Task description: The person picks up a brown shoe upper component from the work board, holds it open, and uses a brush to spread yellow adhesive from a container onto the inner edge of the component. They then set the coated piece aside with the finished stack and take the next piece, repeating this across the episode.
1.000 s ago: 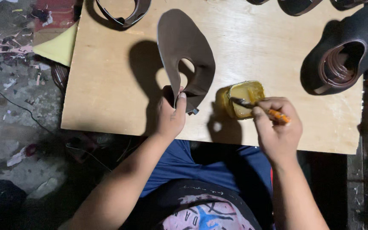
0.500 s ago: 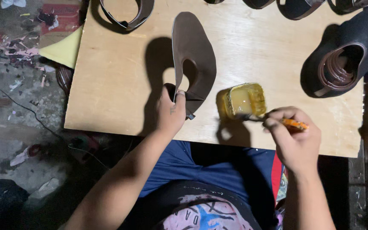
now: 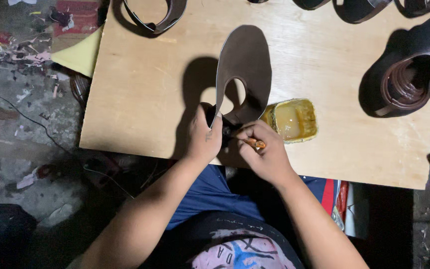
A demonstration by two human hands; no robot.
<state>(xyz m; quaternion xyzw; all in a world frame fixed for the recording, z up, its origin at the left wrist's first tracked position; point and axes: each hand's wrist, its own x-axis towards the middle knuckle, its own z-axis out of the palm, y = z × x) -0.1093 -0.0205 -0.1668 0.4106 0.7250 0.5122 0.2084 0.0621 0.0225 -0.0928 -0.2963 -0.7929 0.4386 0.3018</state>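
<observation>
The left hand [image 3: 202, 137] pinches the lower edge of a dark brown leather upper [image 3: 245, 69], a flat rounded piece with an oval cut-out, standing up from the plywood worktop [image 3: 145, 89] just above the fingers. The right hand [image 3: 265, 154] has its fingers pressed around an orange-handled brush [image 3: 256, 144], touching the leather's base. A yellow glue tub [image 3: 294, 119] sits just right of them.

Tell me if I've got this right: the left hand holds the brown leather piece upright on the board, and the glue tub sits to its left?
Not quite. The head view shows the glue tub to the right of the leather piece, not the left. The left hand does hold the piece upright on the board.
</observation>
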